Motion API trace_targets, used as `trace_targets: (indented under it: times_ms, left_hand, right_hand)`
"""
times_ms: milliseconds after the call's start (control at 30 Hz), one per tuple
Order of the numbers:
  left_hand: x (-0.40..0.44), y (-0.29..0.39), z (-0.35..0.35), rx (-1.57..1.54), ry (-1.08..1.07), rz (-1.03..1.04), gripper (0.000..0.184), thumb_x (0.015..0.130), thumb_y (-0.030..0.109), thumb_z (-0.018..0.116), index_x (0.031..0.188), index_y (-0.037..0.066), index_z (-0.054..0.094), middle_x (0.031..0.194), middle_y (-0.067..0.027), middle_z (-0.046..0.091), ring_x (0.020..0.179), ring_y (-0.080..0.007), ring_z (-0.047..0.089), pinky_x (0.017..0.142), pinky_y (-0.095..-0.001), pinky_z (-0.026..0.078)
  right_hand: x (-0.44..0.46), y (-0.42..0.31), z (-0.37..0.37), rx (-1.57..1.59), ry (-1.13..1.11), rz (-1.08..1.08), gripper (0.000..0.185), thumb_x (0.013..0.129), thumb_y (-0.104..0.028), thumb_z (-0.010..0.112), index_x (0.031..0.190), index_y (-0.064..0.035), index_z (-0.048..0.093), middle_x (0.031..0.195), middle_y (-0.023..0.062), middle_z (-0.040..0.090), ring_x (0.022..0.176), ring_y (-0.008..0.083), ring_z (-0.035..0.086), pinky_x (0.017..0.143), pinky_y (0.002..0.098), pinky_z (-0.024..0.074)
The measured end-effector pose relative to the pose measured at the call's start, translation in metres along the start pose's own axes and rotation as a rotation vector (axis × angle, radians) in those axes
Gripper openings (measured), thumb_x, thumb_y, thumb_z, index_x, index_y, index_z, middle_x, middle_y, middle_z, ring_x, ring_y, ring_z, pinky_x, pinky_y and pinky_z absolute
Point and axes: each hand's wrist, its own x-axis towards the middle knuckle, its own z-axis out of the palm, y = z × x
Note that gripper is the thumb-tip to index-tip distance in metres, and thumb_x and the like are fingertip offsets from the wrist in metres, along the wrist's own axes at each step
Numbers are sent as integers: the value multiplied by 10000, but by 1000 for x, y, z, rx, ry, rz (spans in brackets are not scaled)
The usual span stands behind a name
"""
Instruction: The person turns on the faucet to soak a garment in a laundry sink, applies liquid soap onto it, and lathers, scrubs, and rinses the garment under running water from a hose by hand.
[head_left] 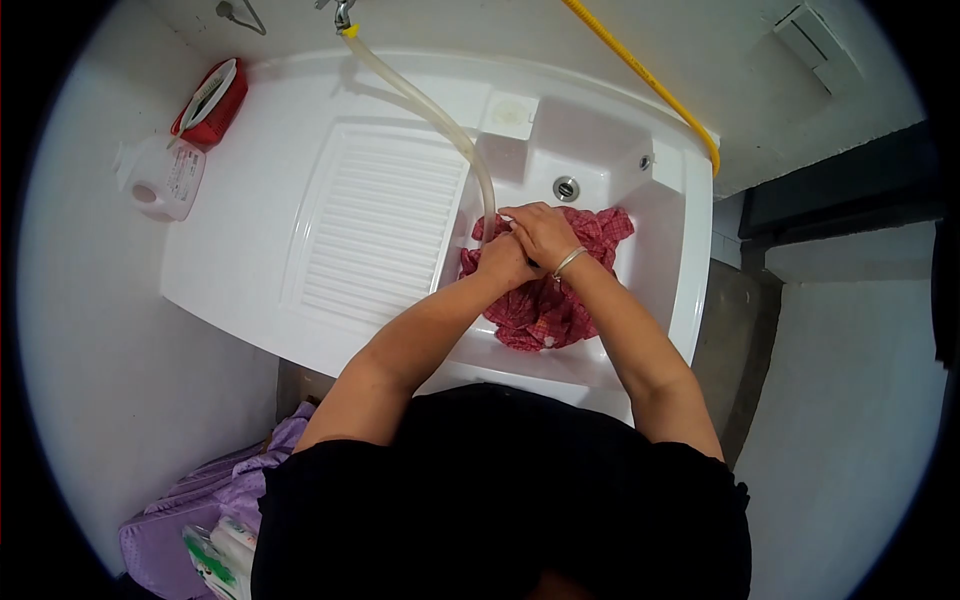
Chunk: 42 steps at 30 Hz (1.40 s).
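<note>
A red plaid garment lies bunched and wet-looking in the basin of the white sink. Over its upper part my two hands meet. My left hand is closed, its fingers mostly hidden. My right hand, with a silver bangle at its wrist, lies across the left one, fingers pressed together and bent. Between the hands a small dark patch shows, too little of it to name. A clear hose runs from the tap down into the basin beside my left hand.
A ribbed washboard is moulded into the sink top on the left. Farther left stand a white jug and a red basket. A yellow hose hangs along the back wall. Purple quilted fabric lies low at the left.
</note>
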Motion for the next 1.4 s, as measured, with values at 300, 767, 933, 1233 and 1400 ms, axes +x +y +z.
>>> trace_targets:
  times_ms: [300, 767, 933, 1233, 1400]
  left_hand:
    - [-3, -1, -15, -24, 62, 98, 621, 598, 394, 700, 1089, 89, 474, 931, -139, 599, 900, -314, 570, 773, -398, 455]
    - [-17, 33, -45, -35, 111, 85, 592, 579, 395, 717, 1014, 60, 495, 882, -189, 599, 855, -359, 571, 744, -408, 455]
    - [-25, 10, -127, -381, 191, 25, 423, 665, 333, 669, 971, 66, 555, 748, -61, 616, 777, -146, 602, 668, -304, 472]
    - [-174, -145, -336, -749, 545, -163, 436, 703, 422, 642, 979, 87, 594, 931, -63, 610, 851, -170, 588, 712, -310, 489]
    - [-264, -268, -400, -377, 898, -455, 392, 615, 371, 699, 847, 66, 617, 858, -71, 626, 812, -148, 586, 689, -263, 458]
  right_hand:
    - [-27, 29, -33, 779, 323, 370, 338, 915, -257, 425, 1134, -16, 514, 1061, 85, 572, 992, 138, 515, 878, 255, 386]
    - [-74, -44, -89, 1355, 192, 511, 378, 914, -280, 423, 1172, -8, 472, 1071, 106, 574, 936, 170, 570, 773, 276, 469]
    - [-88, -41, -104, 1329, 311, 436, 331, 911, -251, 434, 1121, -2, 493, 945, 103, 607, 833, 161, 591, 701, 263, 485]
    - [-144, -14, -67, 1220, 537, 808, 367, 871, -285, 513, 1131, -29, 474, 864, 81, 584, 728, 150, 558, 589, 247, 445]
    - [-159, 8, -36, 1185, 550, 871, 457, 834, -361, 535, 1172, -64, 455, 933, 59, 558, 797, 151, 518, 678, 267, 420]
